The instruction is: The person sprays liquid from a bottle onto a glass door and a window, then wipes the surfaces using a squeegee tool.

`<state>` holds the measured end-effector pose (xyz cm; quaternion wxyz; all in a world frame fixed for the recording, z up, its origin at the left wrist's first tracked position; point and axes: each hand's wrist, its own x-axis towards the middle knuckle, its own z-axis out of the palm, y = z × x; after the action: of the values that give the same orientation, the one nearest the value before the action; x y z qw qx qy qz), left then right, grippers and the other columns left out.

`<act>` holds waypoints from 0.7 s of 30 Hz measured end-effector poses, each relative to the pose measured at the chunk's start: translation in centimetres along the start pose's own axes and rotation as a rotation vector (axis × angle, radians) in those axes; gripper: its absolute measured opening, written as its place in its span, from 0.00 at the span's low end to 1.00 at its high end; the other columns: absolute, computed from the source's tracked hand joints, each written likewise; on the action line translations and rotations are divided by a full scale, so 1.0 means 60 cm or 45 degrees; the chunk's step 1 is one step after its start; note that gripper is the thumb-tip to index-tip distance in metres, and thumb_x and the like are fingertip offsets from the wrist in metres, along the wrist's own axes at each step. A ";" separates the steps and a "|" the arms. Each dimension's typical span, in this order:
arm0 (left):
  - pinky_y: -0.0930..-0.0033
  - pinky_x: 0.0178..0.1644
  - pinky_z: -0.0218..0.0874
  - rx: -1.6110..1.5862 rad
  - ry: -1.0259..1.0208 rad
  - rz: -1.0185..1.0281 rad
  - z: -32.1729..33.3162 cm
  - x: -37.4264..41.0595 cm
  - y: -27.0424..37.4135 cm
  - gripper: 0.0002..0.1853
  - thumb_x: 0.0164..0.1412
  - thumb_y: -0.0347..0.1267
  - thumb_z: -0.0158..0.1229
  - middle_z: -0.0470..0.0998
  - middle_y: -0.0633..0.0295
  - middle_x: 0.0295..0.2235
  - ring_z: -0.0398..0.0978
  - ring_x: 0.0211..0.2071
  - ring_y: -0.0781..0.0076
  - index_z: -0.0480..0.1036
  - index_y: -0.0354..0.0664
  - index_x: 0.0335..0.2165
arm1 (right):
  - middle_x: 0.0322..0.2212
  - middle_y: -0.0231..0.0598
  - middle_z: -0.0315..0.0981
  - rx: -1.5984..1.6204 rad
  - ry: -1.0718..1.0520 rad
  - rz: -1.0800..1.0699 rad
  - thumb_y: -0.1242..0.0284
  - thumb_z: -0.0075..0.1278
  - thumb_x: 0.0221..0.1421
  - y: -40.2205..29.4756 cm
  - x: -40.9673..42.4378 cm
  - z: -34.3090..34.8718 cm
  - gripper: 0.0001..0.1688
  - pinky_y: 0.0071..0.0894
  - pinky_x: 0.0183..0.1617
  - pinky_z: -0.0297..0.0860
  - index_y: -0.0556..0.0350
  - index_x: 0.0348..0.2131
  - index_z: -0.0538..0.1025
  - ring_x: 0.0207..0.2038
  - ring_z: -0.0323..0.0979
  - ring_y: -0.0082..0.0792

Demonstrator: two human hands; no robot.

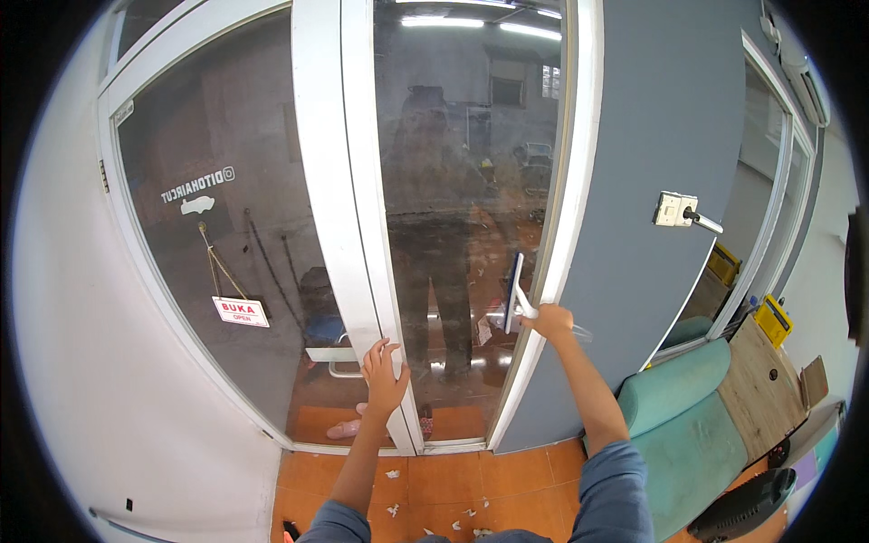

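Note:
My right hand [553, 322] grips the white handle of a window squeegee [517, 292]. The squeegee's dark blade stands nearly upright against the right side of a tall glass pane [441, 170], close to its white frame [577, 149]. Part of a clear piece shows beyond my wrist. Fingers apart and holding nothing, my left hand [385, 377] is at the white frame post [360, 203] between the pane and the glass door; whether it touches the post I cannot tell. A white door handle [333, 355] lies just left of that hand. Faint smears and reflections show on the pane.
On the glass door hangs a small sign [241, 311] by a cord. A wall socket [675, 209] holds a black plug. A green sofa [686, 448] and a wooden tabletop [764, 377] stand at right. Paper scraps [392, 474] litter the orange tiled floor [441, 475].

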<state>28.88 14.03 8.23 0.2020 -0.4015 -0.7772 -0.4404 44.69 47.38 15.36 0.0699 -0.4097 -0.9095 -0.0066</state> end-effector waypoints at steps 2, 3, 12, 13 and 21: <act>0.52 0.54 0.42 -0.015 0.008 0.010 -0.008 -0.003 -0.005 0.22 0.49 0.28 0.55 0.62 0.58 0.51 0.55 0.53 0.55 0.65 0.47 0.46 | 0.31 0.42 0.77 0.030 0.045 0.082 0.35 0.47 0.43 0.017 -0.006 0.007 0.42 0.39 0.36 0.72 0.56 0.34 0.79 0.36 0.77 0.42; 0.52 0.54 0.43 -0.023 0.006 0.016 -0.014 -0.005 -0.005 0.22 0.49 0.27 0.55 0.62 0.58 0.51 0.55 0.53 0.55 0.65 0.47 0.45 | 0.32 0.43 0.77 0.064 0.055 0.139 0.35 0.46 0.43 0.024 -0.011 0.009 0.42 0.40 0.36 0.72 0.56 0.33 0.79 0.36 0.77 0.43; 0.55 0.55 0.43 -0.278 -0.243 0.070 0.015 -0.029 0.077 0.17 0.54 0.30 0.53 0.69 0.61 0.46 0.60 0.51 0.60 0.66 0.49 0.45 | 0.19 0.46 0.73 0.844 0.134 0.166 0.42 0.49 0.49 0.043 -0.193 0.065 0.39 0.32 0.26 0.71 0.68 0.32 0.73 0.18 0.74 0.34; 0.55 0.55 0.43 -0.327 -0.304 0.063 0.022 -0.040 0.092 0.17 0.55 0.30 0.53 0.69 0.62 0.46 0.60 0.51 0.60 0.66 0.49 0.45 | 0.16 0.42 0.71 1.092 0.071 0.162 0.46 0.51 0.50 0.030 -0.232 0.059 0.36 0.28 0.23 0.70 0.67 0.31 0.73 0.15 0.71 0.30; 0.59 0.51 0.53 -0.849 -0.649 0.161 0.130 -0.165 0.287 0.11 0.57 0.31 0.52 0.73 0.58 0.41 0.69 0.45 0.60 0.70 0.44 0.40 | 0.16 0.33 0.69 1.849 0.288 0.418 0.58 0.51 0.57 0.085 -0.522 0.063 0.22 0.24 0.23 0.66 0.61 0.29 0.69 0.19 0.70 0.25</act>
<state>48.89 21.18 6.48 -0.1110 -0.5879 -0.5910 -0.5411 68.52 27.72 7.23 0.4155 -0.3879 -0.5997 0.5632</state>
